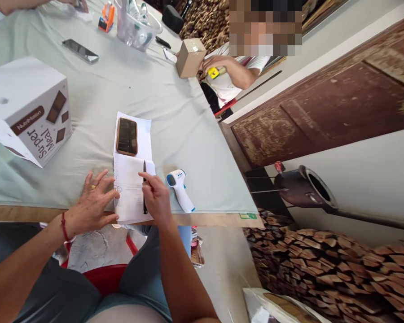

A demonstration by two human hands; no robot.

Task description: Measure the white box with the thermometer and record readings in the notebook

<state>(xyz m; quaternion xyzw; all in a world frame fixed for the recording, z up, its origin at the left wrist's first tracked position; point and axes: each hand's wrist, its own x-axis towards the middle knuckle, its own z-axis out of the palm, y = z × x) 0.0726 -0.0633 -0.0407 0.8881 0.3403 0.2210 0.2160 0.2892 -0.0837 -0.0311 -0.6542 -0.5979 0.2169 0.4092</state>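
- A seated person's left hand [93, 202] lies with fingers spread and grasping nothing, their tips at the left edge of an open notebook [131, 181].
- Opposite, the right hand [157, 197] hovers over the page, index finger extended and the others curled beside a black pen [144, 166]; whether they grip it cannot be told.
- The pen runs lengthwise along the paper, beneath the right index fingertip.
- Beyond both sets of fingers, a phone [127, 136] rests on the notebook's upper page.
- Just right of the right-hand fingers lies a white-and-blue handheld thermometer [181, 190].
- Beyond the left fingers, to their left, stands a white carton [27, 103] marked "Su-per Meal."
- Well past the right fingers, a co-worker's hand [218, 63] is beside a cardboard box [191, 58].
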